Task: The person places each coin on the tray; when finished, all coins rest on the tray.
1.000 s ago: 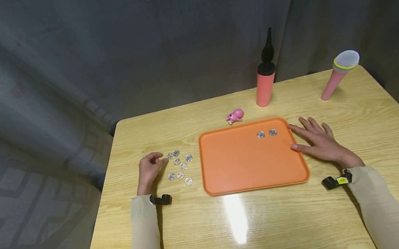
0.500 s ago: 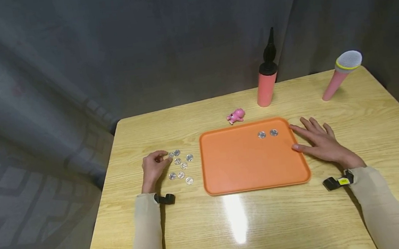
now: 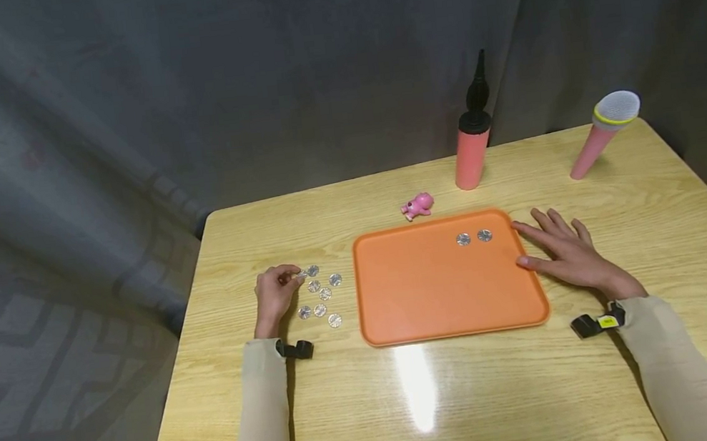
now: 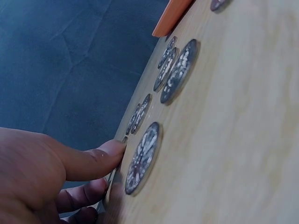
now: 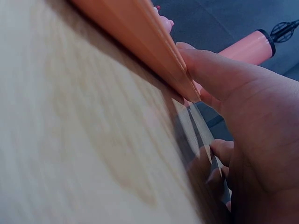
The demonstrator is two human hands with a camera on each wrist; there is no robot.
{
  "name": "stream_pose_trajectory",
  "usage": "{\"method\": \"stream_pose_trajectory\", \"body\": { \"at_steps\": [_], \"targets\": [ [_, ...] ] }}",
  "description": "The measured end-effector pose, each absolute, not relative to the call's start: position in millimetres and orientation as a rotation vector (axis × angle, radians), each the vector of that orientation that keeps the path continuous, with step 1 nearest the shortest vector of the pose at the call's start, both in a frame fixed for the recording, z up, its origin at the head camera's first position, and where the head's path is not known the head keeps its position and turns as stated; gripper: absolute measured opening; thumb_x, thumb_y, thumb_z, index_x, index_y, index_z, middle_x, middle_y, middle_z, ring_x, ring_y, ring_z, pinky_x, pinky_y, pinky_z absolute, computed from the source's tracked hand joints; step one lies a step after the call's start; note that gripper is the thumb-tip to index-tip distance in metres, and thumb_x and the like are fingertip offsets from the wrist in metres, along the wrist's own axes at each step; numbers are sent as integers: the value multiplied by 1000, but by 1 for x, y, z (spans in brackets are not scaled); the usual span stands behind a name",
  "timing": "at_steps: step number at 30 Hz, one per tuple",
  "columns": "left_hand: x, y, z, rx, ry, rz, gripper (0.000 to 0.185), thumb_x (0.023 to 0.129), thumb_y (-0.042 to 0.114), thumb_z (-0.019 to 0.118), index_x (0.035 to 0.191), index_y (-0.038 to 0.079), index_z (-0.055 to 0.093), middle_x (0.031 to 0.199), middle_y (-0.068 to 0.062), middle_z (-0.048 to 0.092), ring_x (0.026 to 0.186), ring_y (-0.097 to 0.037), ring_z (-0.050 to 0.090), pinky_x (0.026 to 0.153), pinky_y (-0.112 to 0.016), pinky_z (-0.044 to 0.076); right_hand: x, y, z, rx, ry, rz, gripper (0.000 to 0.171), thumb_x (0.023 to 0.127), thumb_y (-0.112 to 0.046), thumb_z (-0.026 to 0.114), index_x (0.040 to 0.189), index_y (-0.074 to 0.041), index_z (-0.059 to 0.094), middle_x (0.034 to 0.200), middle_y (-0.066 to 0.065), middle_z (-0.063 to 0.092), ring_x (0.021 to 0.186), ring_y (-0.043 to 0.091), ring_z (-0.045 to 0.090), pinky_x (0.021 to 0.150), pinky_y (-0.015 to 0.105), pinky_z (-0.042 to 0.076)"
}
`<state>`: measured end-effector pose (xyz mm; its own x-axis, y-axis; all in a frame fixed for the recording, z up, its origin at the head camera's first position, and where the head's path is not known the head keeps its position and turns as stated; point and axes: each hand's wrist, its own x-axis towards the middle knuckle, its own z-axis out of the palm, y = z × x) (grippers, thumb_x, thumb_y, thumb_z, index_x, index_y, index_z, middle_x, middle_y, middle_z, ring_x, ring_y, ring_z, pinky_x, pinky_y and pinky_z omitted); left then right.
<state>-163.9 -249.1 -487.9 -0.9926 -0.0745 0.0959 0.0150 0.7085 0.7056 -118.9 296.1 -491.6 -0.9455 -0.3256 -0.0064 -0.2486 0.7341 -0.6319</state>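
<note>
In the head view, my left hand (image 3: pixel 276 295) is at the left group of silver coins. Its thumb and index finger pinch one coin (image 3: pixel 303 274) at the group's upper left edge. Several more coins, such as this one (image 3: pixel 335 280), lie flat on the table. The left wrist view shows the thumb (image 4: pixel 105 156) low at the tabletop, near another coin (image 4: pixel 143 158). My right hand (image 3: pixel 567 255) lies with spread fingers at the right side of an orange tray (image 3: pixel 426 292), thumb and index fingertips touching its rim. Two coins (image 3: pixel 474 237) rest inside the tray, top right.
Behind the tray lies a small pink figurine (image 3: pixel 418 206). A pink hand pump (image 3: pixel 472 154) with a black top stands upright near the table's back edge. Farther right is a pink toy microphone (image 3: pixel 603 129). Dark curtains hang behind and left of the wooden table (image 3: pixel 507 391).
My left hand has moved slightly right and up, its thumb and index finger closing on the coin at the group's upper left. The right hand keeps its place on the tray rim.
</note>
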Motion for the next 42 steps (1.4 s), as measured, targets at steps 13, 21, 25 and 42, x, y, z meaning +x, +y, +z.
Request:
{"method": "stream_pose_trajectory", "body": {
  "at_steps": [13,21,25,42],
  "targets": [
    [-165,-247,-488,115,-2788,-1146,15,82,3,79,94,-3,73,83,-17,65,75,-20,53,79,-32,37,-118,297,-492,-482,2828,-1006,73,96,-34,63,159,-18,29,166,29,6,153,52,-7,113,73,-15],
    [-163,-250,-488,182,-2723,-1298,13,82,-1,77,92,-4,69,81,-14,66,71,-13,52,65,-22,41,-119,296,-493,-488,2824,-1013,73,97,-35,62,159,-18,28,166,29,5,153,52,-8,112,74,-15],
    [-163,-252,-488,205,-2696,-1365,11,83,0,75,90,-4,68,79,-12,65,69,-12,52,62,-21,42,-119,296,-493,-486,2828,-1011,73,96,-35,62,159,-18,28,166,29,5,153,52,-8,112,74,-15],
    [-163,-258,-483,308,-2619,-1457,6,83,-1,75,87,-4,72,80,-14,70,66,-10,55,58,-17,45,-119,296,-493,-482,2828,-1011,73,96,-36,62,159,-16,29,166,30,6,153,52,-7,113,73,-15]
  ]
}}
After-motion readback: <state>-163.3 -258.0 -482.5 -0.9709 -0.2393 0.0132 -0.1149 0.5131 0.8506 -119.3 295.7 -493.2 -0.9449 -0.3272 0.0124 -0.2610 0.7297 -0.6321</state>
